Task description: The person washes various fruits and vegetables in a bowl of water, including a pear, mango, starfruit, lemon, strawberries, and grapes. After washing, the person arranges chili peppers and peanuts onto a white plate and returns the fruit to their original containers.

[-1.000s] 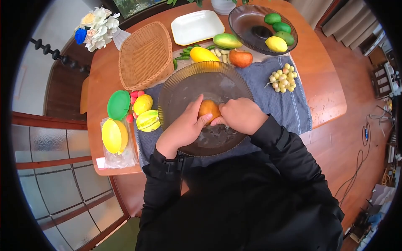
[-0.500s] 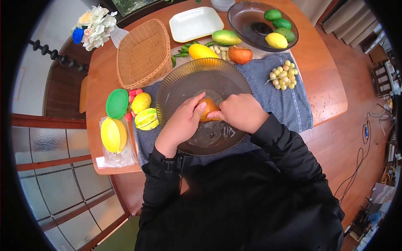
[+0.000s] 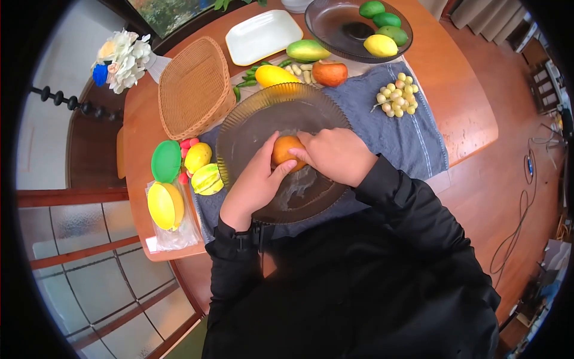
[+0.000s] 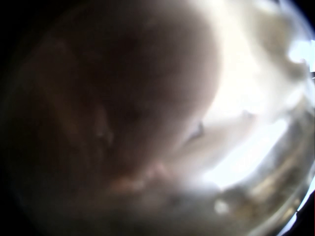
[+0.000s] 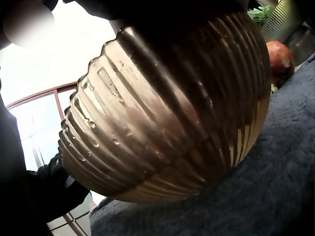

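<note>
Both hands hold a round orange fruit (image 3: 287, 151) over the inside of a ribbed amber glass bowl (image 3: 314, 110), which has water in it. My left hand (image 3: 256, 179) wraps the fruit's left side, its thumb along the near side. From the right, my right hand (image 3: 338, 157) grips it with the thumb laid across its front. Some of the fruit is hidden by the fingers. The right wrist view shows the bowl's wet, ribbed outer wall (image 5: 162, 132) on a grey-blue towel (image 5: 256, 187). Blur and darkness fill the left wrist view.
Behind the bowl lie a wicker basket (image 3: 194, 87), white tray (image 3: 263, 37), yellow melon-like fruit (image 3: 275, 76) and red pomegranate (image 3: 330, 73). Grapes (image 3: 397, 96) lie right, below a dark glass bowl (image 3: 335, 45) of fruit. Left are a starfruit (image 3: 207, 179), green bowl (image 3: 165, 161) and yellow bowl (image 3: 165, 205).
The head view has turned and shifted. Both hands stay on the fruit and have shifted their grip; the right thumb now lies across its front and more of the fruit's top shows.
</note>
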`<state>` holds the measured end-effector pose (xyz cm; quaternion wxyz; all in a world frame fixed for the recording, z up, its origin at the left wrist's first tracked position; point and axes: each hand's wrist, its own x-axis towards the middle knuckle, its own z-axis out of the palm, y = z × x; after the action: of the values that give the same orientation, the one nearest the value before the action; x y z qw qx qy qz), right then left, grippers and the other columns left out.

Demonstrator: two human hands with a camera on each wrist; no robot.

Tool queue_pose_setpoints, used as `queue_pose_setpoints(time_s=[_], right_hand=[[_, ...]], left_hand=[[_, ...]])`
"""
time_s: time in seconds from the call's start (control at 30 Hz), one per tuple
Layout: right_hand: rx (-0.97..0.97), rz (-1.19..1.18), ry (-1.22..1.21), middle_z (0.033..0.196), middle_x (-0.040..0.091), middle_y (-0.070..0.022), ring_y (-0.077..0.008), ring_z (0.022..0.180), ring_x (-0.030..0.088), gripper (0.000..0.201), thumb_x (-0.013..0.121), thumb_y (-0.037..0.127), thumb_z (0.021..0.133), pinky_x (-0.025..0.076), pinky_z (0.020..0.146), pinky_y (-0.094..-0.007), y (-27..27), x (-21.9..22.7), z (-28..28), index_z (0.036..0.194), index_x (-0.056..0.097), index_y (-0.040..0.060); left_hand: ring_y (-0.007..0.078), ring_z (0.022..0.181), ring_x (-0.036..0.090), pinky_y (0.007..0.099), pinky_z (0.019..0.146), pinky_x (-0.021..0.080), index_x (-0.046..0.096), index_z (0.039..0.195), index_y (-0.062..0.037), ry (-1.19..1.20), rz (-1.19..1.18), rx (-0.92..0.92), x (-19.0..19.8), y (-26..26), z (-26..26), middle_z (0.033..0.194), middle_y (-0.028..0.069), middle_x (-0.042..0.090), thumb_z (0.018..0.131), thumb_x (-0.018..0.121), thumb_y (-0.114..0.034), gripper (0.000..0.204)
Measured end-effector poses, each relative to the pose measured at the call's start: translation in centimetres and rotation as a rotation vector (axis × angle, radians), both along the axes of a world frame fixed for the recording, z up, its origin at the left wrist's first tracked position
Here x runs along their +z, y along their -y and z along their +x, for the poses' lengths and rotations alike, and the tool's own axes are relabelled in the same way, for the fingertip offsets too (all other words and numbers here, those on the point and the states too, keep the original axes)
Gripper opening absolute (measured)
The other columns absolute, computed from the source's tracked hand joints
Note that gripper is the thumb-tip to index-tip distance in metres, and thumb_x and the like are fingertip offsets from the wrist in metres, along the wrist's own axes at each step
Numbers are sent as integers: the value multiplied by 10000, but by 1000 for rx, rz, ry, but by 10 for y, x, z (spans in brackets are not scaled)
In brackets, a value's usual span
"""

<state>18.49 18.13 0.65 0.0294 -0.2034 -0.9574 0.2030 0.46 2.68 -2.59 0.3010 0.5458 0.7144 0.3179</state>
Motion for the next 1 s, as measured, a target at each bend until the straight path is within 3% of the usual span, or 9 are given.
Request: queue_pose_setpoints(time_s=[0.03, 0.17, 0.2, 0.23, 0.43, 0.53, 0.67, 0.77, 1.0], right_hand=[[3, -6, -7, 823, 774, -198, -397, 772, 785, 506, 548, 488, 1128, 623, 693, -496, 0, 0, 0, 1124, 742, 20], [24, -8, 42, 777, 746, -210, -420, 739, 755, 527, 544, 524, 1127, 595, 669, -520, -2, -4, 0, 1103, 747, 38], [11, -19, 39, 777, 746, -210, -420, 739, 755, 527, 544, 524, 1127, 595, 669, -520, -1, -5, 0, 1103, 747, 38], [22, -38, 45, 787, 748, -210, -424, 747, 755, 518, 539, 522, 1129, 594, 673, -523, -2, -4, 0, 1155, 731, 42], [75, -120, -69, 823, 752, -209, -446, 780, 750, 491, 511, 495, 1145, 592, 703, -542, -5, -7, 1, 1386, 608, 78], [94, -119, -62, 835, 753, -205, -451, 796, 746, 490, 515, 479, 1145, 588, 715, -546, -4, -6, 4, 1442, 569, 93], [159, -110, -130, 874, 761, -193, -443, 827, 743, 509, 546, 470, 1129, 579, 724, -545, -6, -15, 4, 1487, 544, 108], [163, -142, -84, 911, 763, -186, -435, 868, 741, 532, 611, 439, 1099, 572, 744, -539, -10, -17, 8, 1518, 527, 121], [189, -118, -171, 929, 770, -179, -428, 915, 751, 660, 801, 356, 982, 578, 764, -521, -6, -24, 9, 1534, 531, 114]], left_hand=[[224, 1160, 698, 350, 1053, 546, 361, 1709, -13, 161, -120, 43, 9, -1, 3, 1413, 175, 665, 1126, 695, -250, 712], [204, 1166, 690, 339, 1046, 542, 376, 1709, -28, 193, -138, 17, 12, -2, -1, 1433, 175, 661, 1114, 717, -241, 718], [270, 1166, 703, 364, 1042, 547, 410, 1687, -18, 148, -167, 31, 16, -3, 0, 1426, 220, 666, 1104, 724, -271, 709], [337, 1167, 716, 389, 1037, 552, 444, 1664, -8, 105, -193, 46, 19, -4, 0, 1419, 264, 671, 1094, 730, -301, 702], [456, 1237, 712, 443, 1068, 541, 422, 1678, -40, -57, 87, -52, -1, 0, 0, 1406, 303, 682, 1161, 599, -277, 595], [465, 1217, 720, 450, 1058, 541, 410, 1688, -61, 83, -168, 35, 17, 0, 8, 1345, 312, 706, 1188, 538, -323, 579], [456, 1208, 730, 454, 1042, 547, 419, 1691, -76, 48, -147, 21, 12, 2, 3, 1343, 311, 709, 1204, 489, -377, 577], [353, 1002, 763, 426, 949, 569, 439, 1686, -66, 76, -226, 65, 19, 1, 8, 1214, 256, 748, 1214, 456, -391, 573], [251, 885, 712, 378, 876, 566, 454, 1674, -42, 93, -200, 96, 11, 1, 4, 1108, 206, 738, 1213, 443, -439, 608]])
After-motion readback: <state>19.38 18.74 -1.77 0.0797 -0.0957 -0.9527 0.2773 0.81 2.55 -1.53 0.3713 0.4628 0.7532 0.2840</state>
